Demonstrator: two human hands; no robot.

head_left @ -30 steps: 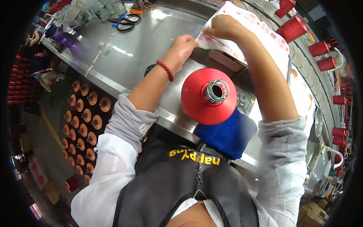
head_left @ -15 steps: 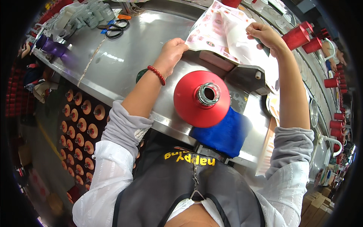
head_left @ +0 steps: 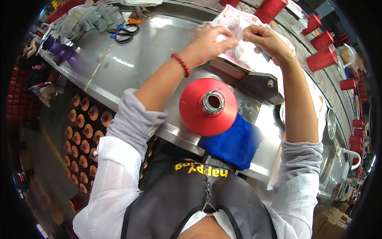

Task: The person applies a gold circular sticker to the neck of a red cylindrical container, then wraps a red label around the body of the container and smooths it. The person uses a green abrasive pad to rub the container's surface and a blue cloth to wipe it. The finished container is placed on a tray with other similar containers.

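A white sheet with pink printing [head_left: 227, 16] lies over a low box-shaped stand on the steel table. My left hand [head_left: 209, 43] has its fingers closed at the sheet's near edge; a small white patch shows by its thumb. Close to it on the right, my right hand [head_left: 270, 44] pinches a lifted, pale part of the sheet between thumb and forefinger. A dark flat piece [head_left: 262, 53], of a kind I cannot make out, sits under that hand's curled fingers. Nearer to me stands a red bottle [head_left: 191, 105] with a clear threaded glass neck, touched by neither hand.
A blue cloth [head_left: 232, 145] lies at the table's front edge beside the bottle. Black-handled scissors [head_left: 126, 33], small glass jars [head_left: 98, 20] and a purple bottle [head_left: 59, 49] are on the left. Red bottles or cups [head_left: 321, 59] line a conveyor on the right. Several bottles [head_left: 80, 119] fill a rack below left.
My left hand has moved right along the sheet, up to my right hand. My right hand has come slightly left and lower. The sheet's lifted part has shifted between them.
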